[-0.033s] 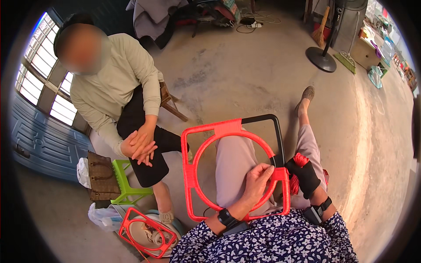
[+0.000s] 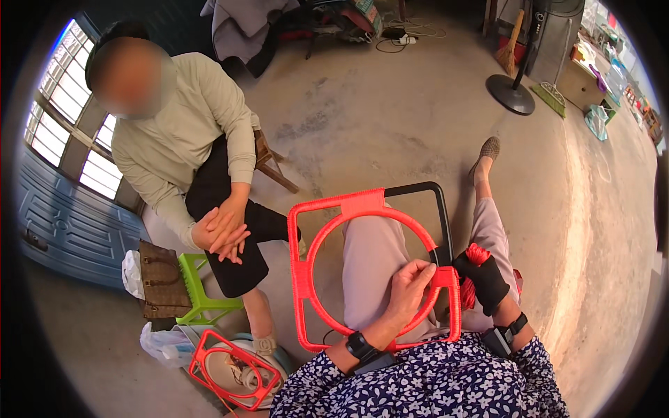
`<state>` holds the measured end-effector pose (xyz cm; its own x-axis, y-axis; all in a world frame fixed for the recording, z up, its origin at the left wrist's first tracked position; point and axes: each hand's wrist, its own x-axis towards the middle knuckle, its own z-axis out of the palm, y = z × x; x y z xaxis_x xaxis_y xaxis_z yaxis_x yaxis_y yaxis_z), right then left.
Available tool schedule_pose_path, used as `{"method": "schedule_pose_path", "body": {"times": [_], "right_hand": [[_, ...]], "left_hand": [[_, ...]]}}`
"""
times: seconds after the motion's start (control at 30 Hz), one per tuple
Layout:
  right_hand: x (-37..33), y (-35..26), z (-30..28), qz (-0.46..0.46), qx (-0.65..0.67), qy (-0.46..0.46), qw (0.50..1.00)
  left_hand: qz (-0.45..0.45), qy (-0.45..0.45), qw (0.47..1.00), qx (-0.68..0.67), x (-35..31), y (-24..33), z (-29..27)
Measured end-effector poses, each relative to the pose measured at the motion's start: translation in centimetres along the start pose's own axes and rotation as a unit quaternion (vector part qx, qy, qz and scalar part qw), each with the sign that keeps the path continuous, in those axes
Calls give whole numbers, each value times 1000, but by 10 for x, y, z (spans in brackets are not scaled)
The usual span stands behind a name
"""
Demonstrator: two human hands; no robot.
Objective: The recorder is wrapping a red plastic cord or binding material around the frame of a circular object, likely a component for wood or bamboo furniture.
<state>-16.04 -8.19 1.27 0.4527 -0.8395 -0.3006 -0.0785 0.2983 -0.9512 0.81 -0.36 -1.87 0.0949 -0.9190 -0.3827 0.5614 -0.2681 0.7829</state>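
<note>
A square frame with a ring inside it (image 2: 301, 270) lies across my lap. Red cord is wound round most of it, while bare black shows at its upper right corner. My left hand (image 2: 410, 291) is closed, thumb and fingers pinching the frame at the wrapped join on its right side. Just right of that join, my right hand (image 2: 486, 282), in a black glove, is closed round a bundle of red cord (image 2: 478, 254). More red cord (image 2: 468, 289) hangs beneath this hand.
A smaller red frame (image 2: 197, 368) rests on a round container at lower left. Near it stand a green stool (image 2: 209, 303), a brown handbag (image 2: 164, 285) and plastic bags (image 2: 164, 346). A seated person (image 2: 185, 118) faces me with hands clasped. A fan base (image 2: 510, 95) stands farther off.
</note>
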Motion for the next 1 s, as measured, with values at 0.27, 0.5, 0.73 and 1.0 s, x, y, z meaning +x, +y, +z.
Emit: {"method": "schedule_pose_path", "body": {"times": [0.27,0.5,0.73,1.0], "right_hand": [[3,1,-5,15,2,-30,999],[3,5,-4,8,15,-27,999],[2,6,-1,7,24,-15,1000],[2,4,-2,37,-7,-22,999]], "left_hand": [[10,11,999,40,0,-4,-3],[3,6,999,43,3,-8,-4],[3,-5,999,31,3,-8,-5],[-16,4,1000,18,-3,0,0]]}}
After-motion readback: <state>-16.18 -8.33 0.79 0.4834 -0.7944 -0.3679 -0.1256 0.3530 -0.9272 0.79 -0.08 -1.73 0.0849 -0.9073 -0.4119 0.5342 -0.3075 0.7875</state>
